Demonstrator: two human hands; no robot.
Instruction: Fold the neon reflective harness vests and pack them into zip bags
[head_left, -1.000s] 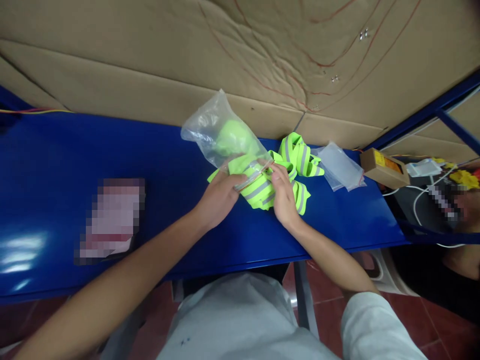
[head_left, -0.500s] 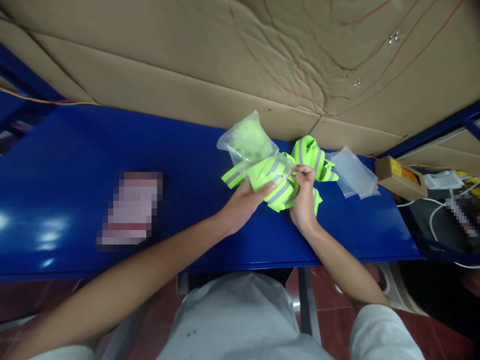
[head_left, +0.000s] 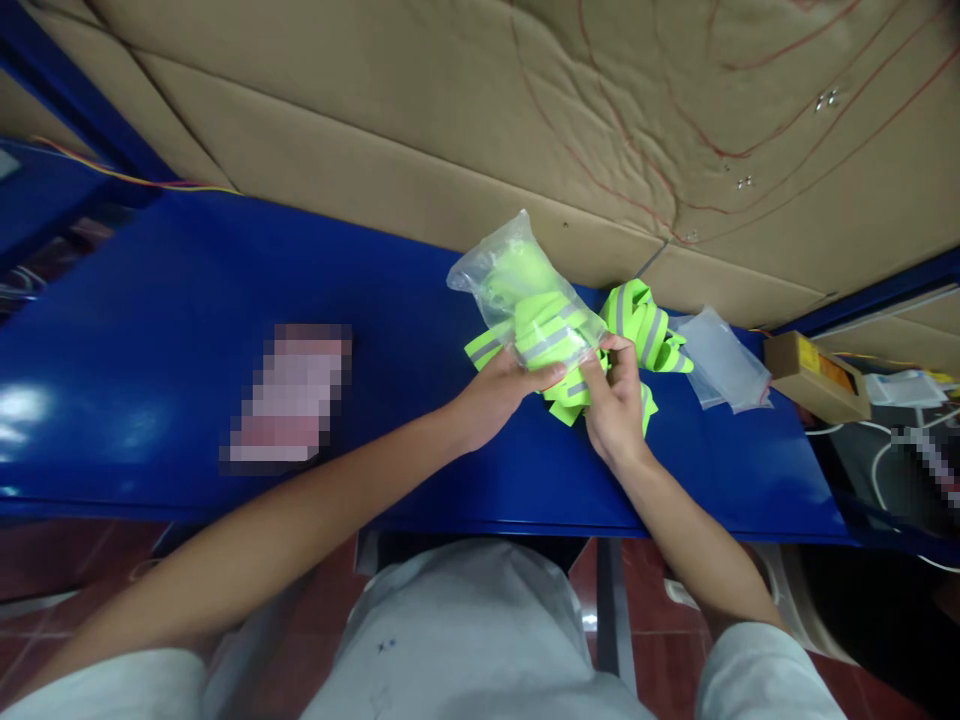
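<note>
Clear plastic bag (head_left: 534, 285), one, partly filled with crumpled neon yellow-green fabric (head_left: 546, 328) bearing grey bands; held over the blue tabletop (head_left: 405, 310), toward its rear edge. Long axis slanting: one end, with a pointed corner, directed to the far left, toward the brown board wall (head_left: 390, 120); opposite end directed to the near right, between the hands. Bag lies mainly beyond both hands, its near edge at their thumbs. Left hand (head_left: 501, 398): at the near left side of the bag, thumb laid along the near edge, fingers largely hidden, the edge gripped between. Right hand (head_left: 616, 400): at the near right end, thumb and forefinger pinching the bag's edge; remaining fingers curled. More banded neon fabric beneath the bag, one strip end (head_left: 487, 345) showing at its left. Banded neon bundle (head_left: 646, 322), loosely looped, just beyond the right hand. Flat clear bags (head_left: 724, 360), overlapping, right of the bundle. Small cardboard box (head_left: 817, 378) with yellow label, farther right. Flat pinkish item (head_left: 289, 395), pixelated and unreadable, on the tabletop, well apart to the left.
</note>
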